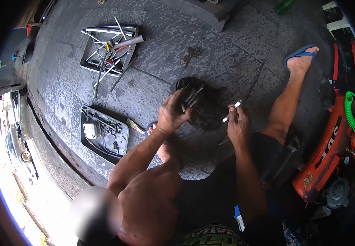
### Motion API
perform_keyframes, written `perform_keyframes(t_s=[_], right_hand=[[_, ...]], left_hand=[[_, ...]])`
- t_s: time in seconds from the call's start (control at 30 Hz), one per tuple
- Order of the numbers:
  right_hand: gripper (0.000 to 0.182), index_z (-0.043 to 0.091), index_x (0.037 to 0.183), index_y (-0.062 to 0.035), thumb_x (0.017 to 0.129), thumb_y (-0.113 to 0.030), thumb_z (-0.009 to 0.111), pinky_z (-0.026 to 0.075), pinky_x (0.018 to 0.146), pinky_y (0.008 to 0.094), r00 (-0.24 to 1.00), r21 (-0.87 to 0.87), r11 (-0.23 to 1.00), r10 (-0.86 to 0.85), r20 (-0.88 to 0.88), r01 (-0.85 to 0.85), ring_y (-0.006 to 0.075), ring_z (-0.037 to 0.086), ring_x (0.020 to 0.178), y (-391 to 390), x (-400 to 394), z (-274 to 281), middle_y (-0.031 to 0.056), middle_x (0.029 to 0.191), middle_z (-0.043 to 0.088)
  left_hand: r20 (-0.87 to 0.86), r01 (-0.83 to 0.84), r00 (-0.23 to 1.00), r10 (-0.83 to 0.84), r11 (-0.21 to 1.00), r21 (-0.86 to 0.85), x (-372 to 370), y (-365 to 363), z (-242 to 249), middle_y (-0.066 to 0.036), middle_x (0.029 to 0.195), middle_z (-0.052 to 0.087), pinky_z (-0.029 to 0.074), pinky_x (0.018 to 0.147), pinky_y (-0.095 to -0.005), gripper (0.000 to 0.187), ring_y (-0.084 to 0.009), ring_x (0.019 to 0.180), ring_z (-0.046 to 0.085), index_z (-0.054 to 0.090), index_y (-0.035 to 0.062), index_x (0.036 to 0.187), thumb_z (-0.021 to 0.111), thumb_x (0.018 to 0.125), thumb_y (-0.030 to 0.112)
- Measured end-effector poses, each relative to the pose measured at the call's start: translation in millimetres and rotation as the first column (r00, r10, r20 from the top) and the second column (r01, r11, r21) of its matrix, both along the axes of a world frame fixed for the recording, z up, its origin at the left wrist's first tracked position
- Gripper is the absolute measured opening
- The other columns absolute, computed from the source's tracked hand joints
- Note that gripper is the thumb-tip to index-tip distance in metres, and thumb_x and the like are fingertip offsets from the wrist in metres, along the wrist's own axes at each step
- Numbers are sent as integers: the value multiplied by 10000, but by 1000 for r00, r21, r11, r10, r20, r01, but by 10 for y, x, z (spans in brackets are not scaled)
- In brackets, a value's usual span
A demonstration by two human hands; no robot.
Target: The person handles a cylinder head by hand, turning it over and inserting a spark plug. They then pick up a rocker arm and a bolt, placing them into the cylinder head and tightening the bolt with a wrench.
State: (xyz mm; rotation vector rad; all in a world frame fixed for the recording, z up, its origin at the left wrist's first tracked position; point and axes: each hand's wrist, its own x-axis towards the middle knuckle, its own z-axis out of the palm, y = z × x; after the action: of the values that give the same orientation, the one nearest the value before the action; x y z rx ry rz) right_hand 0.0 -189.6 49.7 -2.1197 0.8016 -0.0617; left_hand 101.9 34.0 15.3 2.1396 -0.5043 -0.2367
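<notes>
My left hand is curled at the edge of a dark, bulky object on the floor between my legs. Greyish, rod-like shapes show at its fingers, and I cannot tell exactly what it grips. To the right, my right hand pinches a short, shiny silver metal piece between thumb and fingers. Its lower end sticks out on the left side of the fingertips. The two hands are apart, with the dark object between them.
A tray piled with metal tools stands at the upper left. Below it, another tray holds metal machine parts. An orange-red machine with a green coiled hose stands at the right. My sandalled foot rests on the tiled floor.
</notes>
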Motion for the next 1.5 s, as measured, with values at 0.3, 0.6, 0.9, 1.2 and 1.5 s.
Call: perform_keyframes(t_s=[0.3,0.6,0.9,1.2,1.5], right_hand=[[324,633,1028,-8,1050,-297,488,469,734,309,999,312,949,-34,-33,43,152,587,778,-43,-156,-30,55,851,617],[204,623,1122,-41,1028,-203,540,523,707,287,980,556,807,-142,-140,197,124,598,770,116,-130,-845,47,913,613],[224,642,1054,62,894,-93,614,520,850,369,630,-158,716,-680,-374,679,271,680,1008,-263,-971,-1577,230,1062,693],[177,620,977,82,884,-63,581,516,810,368,933,-146,922,-360,20,359,256,654,874,0,-459,-1205,189,948,675],[195,658,1019,32,943,-147,662,497,764,301,992,316,940,124,25,-126,139,607,821,592,500,-39,80,901,669]], left_hand=[[-568,-478,807,161,743,-468,-45,166,19,-85,1116,648,514,836,-274,655,-134,941,618,461,-62,1380,759,875,230],[-692,-616,695,194,657,-435,-122,142,-231,-97,1114,637,521,831,-274,595,-139,965,622,403,-64,1416,669,947,186],[-665,-598,716,210,678,-429,-48,166,-281,-143,1173,633,495,907,-290,601,-175,1036,606,442,-78,1390,681,940,241],[-528,-499,808,263,781,-375,-279,248,-321,-155,1209,620,473,963,-337,630,-199,1097,595,445,-45,1393,690,892,249],[-360,-343,905,228,891,-298,-382,137,-107,-210,1201,635,500,949,-393,664,-311,1103,640,473,1,1362,749,833,294]])
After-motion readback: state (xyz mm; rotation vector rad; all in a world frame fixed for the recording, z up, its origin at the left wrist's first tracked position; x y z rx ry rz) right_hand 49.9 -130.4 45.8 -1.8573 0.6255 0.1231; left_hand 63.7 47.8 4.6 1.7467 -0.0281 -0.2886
